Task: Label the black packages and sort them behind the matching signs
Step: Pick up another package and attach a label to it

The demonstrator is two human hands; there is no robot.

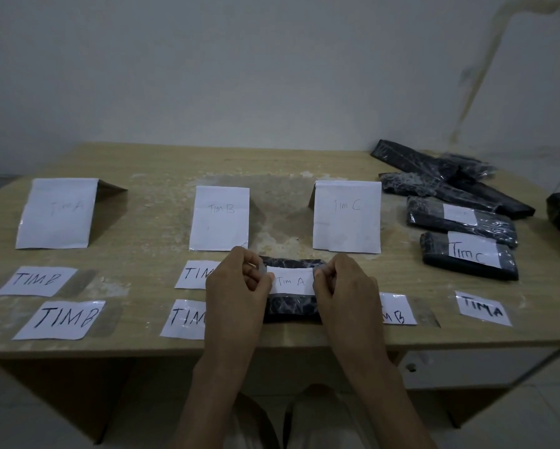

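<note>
A black package lies near the table's front edge, in the middle. Across its top sits a white label reading "Tim A" with clear tape at both ends. My left hand pinches the label's left tape end, and my right hand pinches the right end. Three folded paper signs stand further back: "Tim A" on the left, "Tim B" in the middle, "Tim C" on the right. Nothing lies behind the signs.
Several black packages are piled at the back right; two nearer ones carry labels, one reading "Tim C". Loose taped labels lie along the front: "TIM B", and "TIM A". Others are partly hidden by my hands.
</note>
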